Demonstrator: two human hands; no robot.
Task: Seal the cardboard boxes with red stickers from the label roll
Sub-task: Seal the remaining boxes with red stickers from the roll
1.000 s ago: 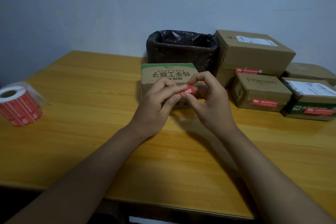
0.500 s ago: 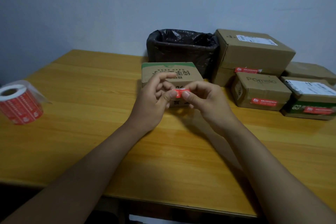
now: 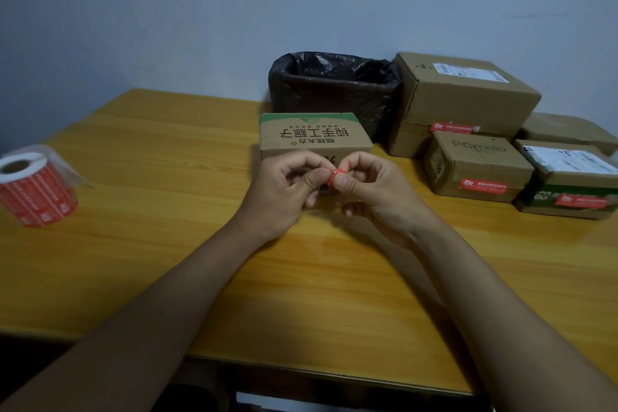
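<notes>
Both hands met just in front of the green-topped box on the table: my left hand and right hand each pinched one small red sticker between thumb and fingertips. It looked feather-light, thin and floppy, apt to curl and stick to itself or my skin, so I judged the bare edges the place to hold. Far left sat the label roll.
</notes>
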